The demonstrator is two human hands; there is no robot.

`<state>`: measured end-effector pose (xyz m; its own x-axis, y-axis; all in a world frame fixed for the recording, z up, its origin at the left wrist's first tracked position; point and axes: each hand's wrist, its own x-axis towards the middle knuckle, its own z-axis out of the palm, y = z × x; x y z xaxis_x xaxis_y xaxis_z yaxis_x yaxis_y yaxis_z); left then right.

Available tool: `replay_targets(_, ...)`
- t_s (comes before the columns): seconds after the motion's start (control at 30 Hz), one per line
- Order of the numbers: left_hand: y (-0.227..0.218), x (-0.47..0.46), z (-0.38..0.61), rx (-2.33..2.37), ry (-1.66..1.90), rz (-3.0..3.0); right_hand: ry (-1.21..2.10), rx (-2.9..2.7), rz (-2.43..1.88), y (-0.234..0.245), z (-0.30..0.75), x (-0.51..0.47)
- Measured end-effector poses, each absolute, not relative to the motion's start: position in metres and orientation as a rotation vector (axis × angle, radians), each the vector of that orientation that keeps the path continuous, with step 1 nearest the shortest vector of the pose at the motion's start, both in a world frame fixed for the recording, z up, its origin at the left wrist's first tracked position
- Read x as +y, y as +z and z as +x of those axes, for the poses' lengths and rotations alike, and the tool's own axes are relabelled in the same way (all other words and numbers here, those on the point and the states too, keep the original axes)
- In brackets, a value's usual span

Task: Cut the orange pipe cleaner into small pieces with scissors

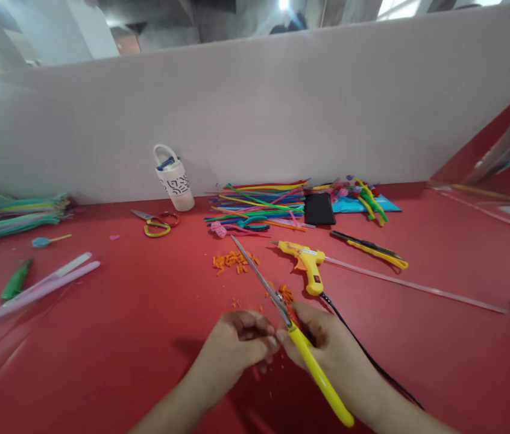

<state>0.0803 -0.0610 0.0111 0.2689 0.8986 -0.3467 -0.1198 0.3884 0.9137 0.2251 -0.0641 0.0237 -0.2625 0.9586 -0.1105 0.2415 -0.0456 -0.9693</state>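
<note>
My right hand point(327, 352) is closed around yellow-handled scissors point(282, 307), whose long blades point up and left over the red table point(123, 337). My left hand point(239, 346) is pinched shut right beside the scissors' pivot, holding something small that I cannot make out. Small orange cut pieces point(234, 261) lie scattered just beyond the blade tips, with a few more orange pieces point(286, 293) by the pivot.
A yellow glue gun point(307, 265) with a black cord lies right of the blades. Behind it are coloured pipe cleaners point(259, 205), a black phone point(319, 209), a yellow utility knife point(370, 248), second scissors point(155, 223), a white cup point(174, 179) and a white partition wall point(282, 108).
</note>
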Motion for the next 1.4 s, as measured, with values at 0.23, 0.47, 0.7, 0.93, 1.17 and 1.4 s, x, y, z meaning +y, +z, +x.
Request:
replay_targets(0.23,0.01,-0.061,0.08,1.098,0.803,0.985,1.221,-1.654,-1.343,0.021,0.225,-0.063)
replay_targets(0.47,0.026,-0.052,0.068,1.057,1.136,0.807,0.866,-1.997,-1.479,0.028,0.237,-0.057)
replay_targets(0.7,0.03,-0.045,0.053,0.981,1.321,0.715,0.341,-2.379,-1.522,0.013,0.243,-0.055)
replay_targets(0.93,0.037,-0.047,0.054,0.994,1.374,0.7,-0.01,-2.519,-1.429,0.006,0.245,-0.056)
replay_targets(1.17,0.035,-0.048,0.053,0.963,1.387,0.707,-0.013,-2.512,-1.39,0.007,0.244,-0.057)
replay_targets(1.4,0.037,-0.048,0.054,0.944,1.388,0.691,-0.068,-2.519,-1.373,0.004,0.245,-0.058)
